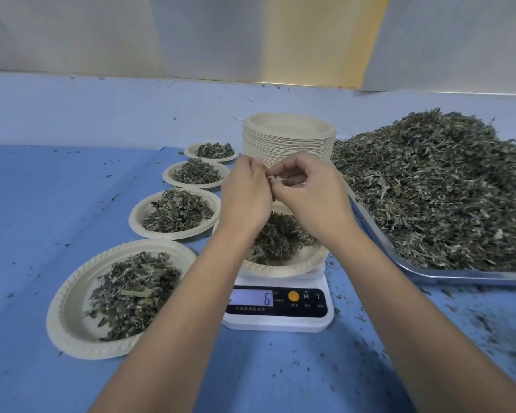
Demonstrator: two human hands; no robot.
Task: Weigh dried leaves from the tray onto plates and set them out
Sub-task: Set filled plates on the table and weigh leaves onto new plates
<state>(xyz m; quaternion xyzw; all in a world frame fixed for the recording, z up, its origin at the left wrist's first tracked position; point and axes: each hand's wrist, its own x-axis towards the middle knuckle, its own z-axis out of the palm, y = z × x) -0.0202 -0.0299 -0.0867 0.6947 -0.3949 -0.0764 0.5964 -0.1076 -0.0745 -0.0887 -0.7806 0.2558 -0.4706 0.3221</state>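
Both hands meet above the plate (298, 262) on the scale (276, 321), whose display reads 6. The left hand (244, 195) and right hand (311, 195) each have a narrow grip, fingertips pinching a scrap of dried leaf (277, 180) between them. The plate already holds a mound of leaves. The heaped tray (423, 274) sits to the right, a stack of empty plates (286, 144) stands behind the hands, and a row of four filled plates (69, 329) lies to the left on the blue tabletop (42, 219).

A herb-packing workroom: blue-covered bench (57, 189), digital scale (277, 305), heaped steel tray (459, 275), plate stack (288, 138).
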